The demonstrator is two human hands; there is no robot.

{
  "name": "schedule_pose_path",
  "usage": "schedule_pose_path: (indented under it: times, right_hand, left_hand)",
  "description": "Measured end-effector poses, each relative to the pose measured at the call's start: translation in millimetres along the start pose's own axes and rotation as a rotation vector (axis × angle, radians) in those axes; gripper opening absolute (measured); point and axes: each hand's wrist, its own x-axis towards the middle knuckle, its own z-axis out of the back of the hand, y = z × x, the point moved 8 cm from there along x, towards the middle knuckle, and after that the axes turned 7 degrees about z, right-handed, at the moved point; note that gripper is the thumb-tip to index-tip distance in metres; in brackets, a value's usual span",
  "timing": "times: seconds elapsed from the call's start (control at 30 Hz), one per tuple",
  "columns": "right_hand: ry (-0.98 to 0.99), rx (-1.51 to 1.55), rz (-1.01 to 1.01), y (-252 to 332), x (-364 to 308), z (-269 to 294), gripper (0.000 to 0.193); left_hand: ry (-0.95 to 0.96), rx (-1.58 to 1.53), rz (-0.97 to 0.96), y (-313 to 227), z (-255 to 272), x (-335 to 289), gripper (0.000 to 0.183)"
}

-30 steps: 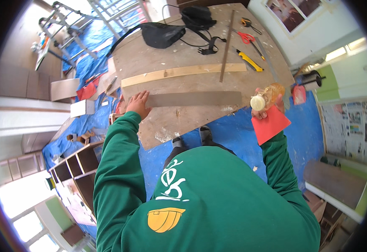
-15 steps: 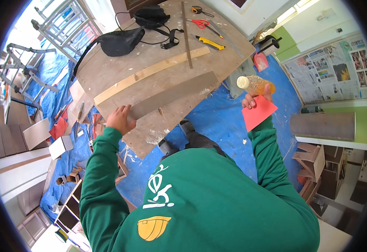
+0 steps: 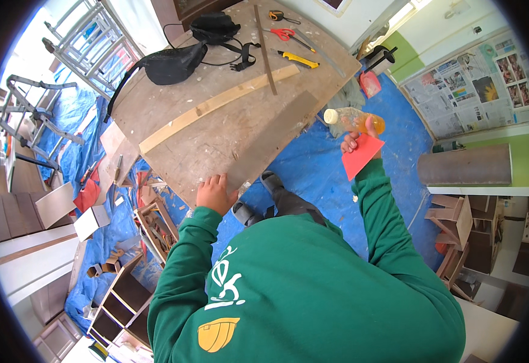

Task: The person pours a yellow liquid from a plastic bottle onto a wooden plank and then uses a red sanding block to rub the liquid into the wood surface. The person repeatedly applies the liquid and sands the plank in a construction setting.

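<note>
A long grey-brown board (image 3: pixel 276 130) lies along the near right edge of the wooden table (image 3: pixel 177 172). At its near end is my left hand (image 3: pixel 214 193), fingers together over the end and thumb apart on the near side. Out past the table's right side, my right hand (image 3: pixel 350 143) is raised and closed around a clear plastic bottle (image 3: pixel 354 120). The bottle has a cream cap, lies tilted sideways and contains amber liquid. A flat red four-sided piece (image 3: pixel 360 156) is held in the same hand, covering part of the palm.
A pale wood strip (image 3: pixel 219 109) crosses the table. Beyond it lie black waist bags (image 3: pixel 174 63), a thin dark strip (image 3: pixel 265 51), a yellow cutter knife (image 3: pixel 298 58), red-handled scissors (image 3: pixel 284 34) and a tape measure (image 3: pixel 284 16). Blue sheeting (image 3: pixel 313 175) covers the floor; a stepladder (image 3: pixel 34 115) stands left.
My left hand has moved right and nearer, and the board's near end has swung with it toward the table's near edge. My right hand has shifted slightly left with the bottle and red piece.
</note>
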Motion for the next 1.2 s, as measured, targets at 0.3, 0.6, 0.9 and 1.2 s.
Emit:
schedule_pose_path:
  times: [0.3,0.6,0.9,1.2]
  right_hand:
    - [-0.143,-0.211,0.191,17,21,-3,0.05]
    - [-0.183,-0.283,0.356,26,38,-4,0.044]
    - [-0.199,-0.272,0.338,12,39,-5,0.042]
    - [-0.226,-0.416,0.454,12,39,-28,0.04]
  left_hand:
    - [0.008,-0.044,0.011,12,-19,-15,0.069]
    - [-0.209,-0.291,-0.046,15,-1,-49,0.059]
    - [-0.336,-0.54,0.06,57,6,-96,0.018]
    - [-0.459,-0.854,0.563,158,-34,-156,0.038]
